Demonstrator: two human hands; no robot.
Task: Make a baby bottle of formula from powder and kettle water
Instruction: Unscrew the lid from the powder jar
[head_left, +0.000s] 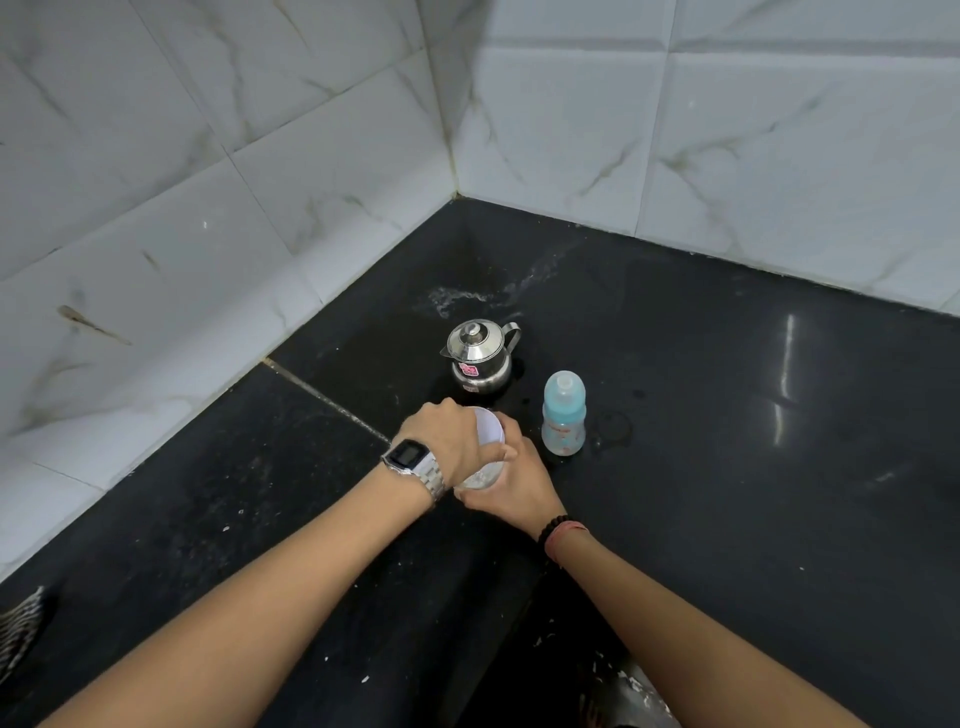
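Kettle (479, 358) sticker: pink, print too small to read
Baby bottle (563, 415) marking: orange print, illegible
Watch (410, 453) display: dark, no digits legible

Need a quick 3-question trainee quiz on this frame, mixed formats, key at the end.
1. True or false: the baby bottle stands upright on the counter with no hand on it.
2. Which wrist wears the watch? A) left B) right
3. Fill in: both the left hand and the right hand hold the white ____.

Key: 1 true; 2 A; 3 container. The steel kettle sits lidded behind the hands.
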